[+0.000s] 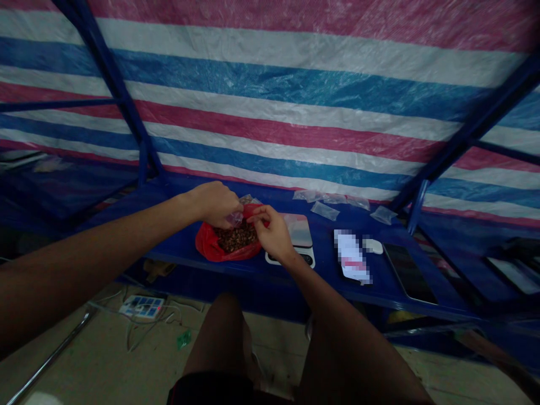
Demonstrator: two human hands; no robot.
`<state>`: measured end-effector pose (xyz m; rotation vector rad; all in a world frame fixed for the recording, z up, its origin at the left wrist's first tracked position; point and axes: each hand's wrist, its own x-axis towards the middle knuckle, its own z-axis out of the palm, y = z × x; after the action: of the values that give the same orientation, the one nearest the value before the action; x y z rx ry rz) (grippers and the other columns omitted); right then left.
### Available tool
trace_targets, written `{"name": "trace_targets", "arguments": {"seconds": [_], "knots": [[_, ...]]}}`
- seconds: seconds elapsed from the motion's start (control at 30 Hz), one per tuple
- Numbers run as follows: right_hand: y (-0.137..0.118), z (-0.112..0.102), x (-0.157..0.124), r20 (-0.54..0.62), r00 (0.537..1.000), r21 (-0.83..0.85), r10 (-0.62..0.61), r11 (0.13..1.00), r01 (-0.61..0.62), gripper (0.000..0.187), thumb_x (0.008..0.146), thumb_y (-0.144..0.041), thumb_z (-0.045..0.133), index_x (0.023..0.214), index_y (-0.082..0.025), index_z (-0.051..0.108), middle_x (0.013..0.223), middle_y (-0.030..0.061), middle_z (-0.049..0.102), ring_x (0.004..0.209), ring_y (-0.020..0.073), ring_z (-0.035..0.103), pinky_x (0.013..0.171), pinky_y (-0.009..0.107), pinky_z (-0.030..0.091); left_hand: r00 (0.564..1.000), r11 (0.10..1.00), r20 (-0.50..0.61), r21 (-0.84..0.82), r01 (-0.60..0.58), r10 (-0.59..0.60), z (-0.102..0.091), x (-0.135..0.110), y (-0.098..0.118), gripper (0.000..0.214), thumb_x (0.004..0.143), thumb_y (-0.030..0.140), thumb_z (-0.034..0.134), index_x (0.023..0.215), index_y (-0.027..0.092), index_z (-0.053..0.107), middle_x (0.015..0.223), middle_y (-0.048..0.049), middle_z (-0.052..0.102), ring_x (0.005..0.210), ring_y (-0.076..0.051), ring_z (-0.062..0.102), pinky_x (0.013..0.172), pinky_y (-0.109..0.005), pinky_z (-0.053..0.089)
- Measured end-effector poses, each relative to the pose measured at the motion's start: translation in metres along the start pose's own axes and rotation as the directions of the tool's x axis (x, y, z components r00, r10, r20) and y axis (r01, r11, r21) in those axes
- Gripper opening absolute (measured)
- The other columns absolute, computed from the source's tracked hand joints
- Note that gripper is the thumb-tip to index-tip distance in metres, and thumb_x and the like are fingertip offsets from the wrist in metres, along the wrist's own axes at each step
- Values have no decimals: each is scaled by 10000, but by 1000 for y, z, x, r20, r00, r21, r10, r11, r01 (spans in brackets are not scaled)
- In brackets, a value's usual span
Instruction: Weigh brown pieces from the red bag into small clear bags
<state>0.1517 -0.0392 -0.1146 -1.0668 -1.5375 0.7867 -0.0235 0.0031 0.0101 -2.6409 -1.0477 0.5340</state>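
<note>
A red plastic bag point(206, 242) lies open on the blue shelf, full of small brown pieces point(236, 237) that look like dried seeds or beans. Over its mouth, my left hand point(216, 203) is closed on a small clear plastic bag point(235, 218). My right hand point(273, 232) reaches in from the other side, its fingertips pinched at the red bag's rim. Just under my right wrist sits a white digital scale point(300, 232) with a shiny top plate, partly covered by that hand.
Several small clear packets point(324, 211) lie along the shelf's back. To the right are a lit phone point(352, 256), a white mouse-like object point(373, 246) and a dark tablet or phone point(409, 273). A power strip point(143, 307) with cables is on the floor. Blue metal bars point(122, 101) frame the shelf.
</note>
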Motion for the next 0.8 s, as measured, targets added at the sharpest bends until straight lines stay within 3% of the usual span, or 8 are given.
{"name": "trace_targets", "arguments": {"seconds": [0.1,0.2,0.33,0.43,0.6,0.7,0.8], "knots": [[-2,3,-1,30,999,49,-15,999,14,111,882,-205,617,987,-227,592,892,29,780,886,215,772,837,356,577,1000,1000,-8,-12,-4,4,1,-1,0,432,843,497,718,1201,259,755,1068,-105,790,987,-317,726,841,-373,488],[-5,4,0,36,999,113,8,994,-12,155,862,-273,686,979,-224,597,858,23,756,841,207,759,784,334,585,999,1000,-34,-23,-21,20,0,-1,-1,472,883,533,677,1278,278,715,1133,-103,782,1040,-317,719,843,-366,487],[-9,-5,8,-1,1000,136,6,991,-6,160,834,-311,718,882,-226,592,806,7,715,778,187,718,731,311,573,991,996,-131,-83,-22,11,4,2,-7,587,902,592,657,1422,322,625,1212,-104,764,1109,-322,704,852,-366,491],[-13,-18,15,-59,996,90,-63,994,68,168,825,-329,716,810,-229,581,781,1,687,734,171,666,714,309,551,982,995,-186,-95,-14,-4,11,6,-14,592,919,571,663,1442,300,604,1239,-120,756,1109,-328,708,842,-371,495],[-17,-40,22,-106,989,12,-99,995,101,176,819,-340,720,780,-226,591,782,2,686,746,168,647,741,318,542,980,996,-191,-84,41,-57,23,8,-23,421,975,366,618,1389,292,617,1246,-106,763,1097,-291,716,839,-344,490],[-15,-60,29,-133,985,-4,-108,994,109,168,811,-348,741,814,-217,636,804,15,716,747,173,664,737,322,547,978,990,-190,-124,64,-87,29,8,-29,448,974,421,615,1399,283,608,1260,-100,759,1081,-273,720,822,-321,493],[-8,-91,45,-265,957,-27,-118,993,114,185,798,-355,762,867,-204,680,854,41,751,793,187,701,785,340,567,970,975,-206,-205,84,-127,36,17,-36,471,974,492,591,1383,262,633,1258,-97,760,1041,-251,726,800,-299,496]]}}
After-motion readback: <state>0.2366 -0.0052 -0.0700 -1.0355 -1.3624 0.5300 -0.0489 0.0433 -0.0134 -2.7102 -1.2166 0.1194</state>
